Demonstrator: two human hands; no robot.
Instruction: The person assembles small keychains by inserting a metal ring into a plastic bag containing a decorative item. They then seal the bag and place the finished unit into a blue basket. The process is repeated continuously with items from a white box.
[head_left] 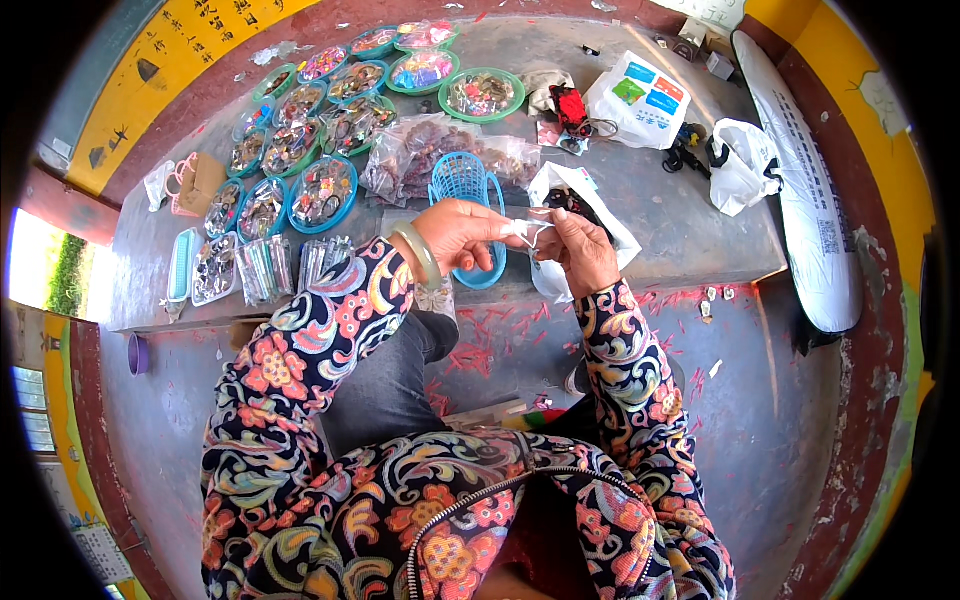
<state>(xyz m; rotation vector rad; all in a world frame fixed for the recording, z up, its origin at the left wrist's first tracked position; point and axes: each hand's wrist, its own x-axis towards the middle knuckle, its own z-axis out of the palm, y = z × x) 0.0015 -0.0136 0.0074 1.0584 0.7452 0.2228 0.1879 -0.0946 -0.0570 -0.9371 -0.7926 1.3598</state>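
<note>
Over the near edge of the grey platform (700,252), head view: two hands, one thin white strip (542,229). Left hand (458,237) pinches its left end between thumb and fingers, 1 bangle (427,262) on that wrist. Right hand (584,248) grips the other side, fingers curled in; exact fingertip contact too small to confirm. Strip sits between the hands, clear of the platform.

Just behind the hands: 1 blue basket (446,183) with a handle, and right of it 1 open white bag (622,245) with dark items inside.

Far and left: roughly 15 round trays (519,98), all loaded. Near left: 2 rectangular trays (183,262), one pale blue, one white, then 2 clear-wrapped bundles (266,270). Middle: clear bags (400,160) of reddish-brown stuff, overlapping, can't count. Far right: 2 more white bags (612,112). Floor left: 1 purple container (138,354).
</note>
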